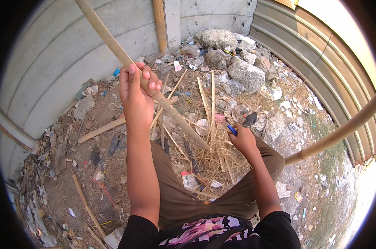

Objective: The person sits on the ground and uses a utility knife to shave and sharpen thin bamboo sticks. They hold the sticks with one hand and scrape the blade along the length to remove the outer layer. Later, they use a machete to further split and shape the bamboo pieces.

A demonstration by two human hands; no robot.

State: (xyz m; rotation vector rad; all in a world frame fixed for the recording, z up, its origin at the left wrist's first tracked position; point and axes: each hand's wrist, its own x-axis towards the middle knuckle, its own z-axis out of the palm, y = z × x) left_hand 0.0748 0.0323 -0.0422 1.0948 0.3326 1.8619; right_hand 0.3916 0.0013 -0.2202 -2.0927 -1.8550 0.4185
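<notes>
My left hand (137, 93) is wrapped round a long split bamboo strip (181, 119). The strip slants from the upper left down to the ground between my legs, where its lower end rests over straw-like shavings (204, 166). My right hand (245, 142) is closed on a blue-handled tool (232, 130) beside my right knee, apart from the strip. Most of that tool is hidden in the fist, so its kind cannot be made out. Thin bamboo slivers (213, 103) lie just beyond the strip's lower end.
A concrete panel wall (72, 54) stands at left and back, a corrugated metal fence (321, 62) at right. Rubble rocks (246, 74) are piled in the far corner. A bamboo pole (333, 128) slants in from the right. Another bamboo piece (101, 130) lies left amid litter.
</notes>
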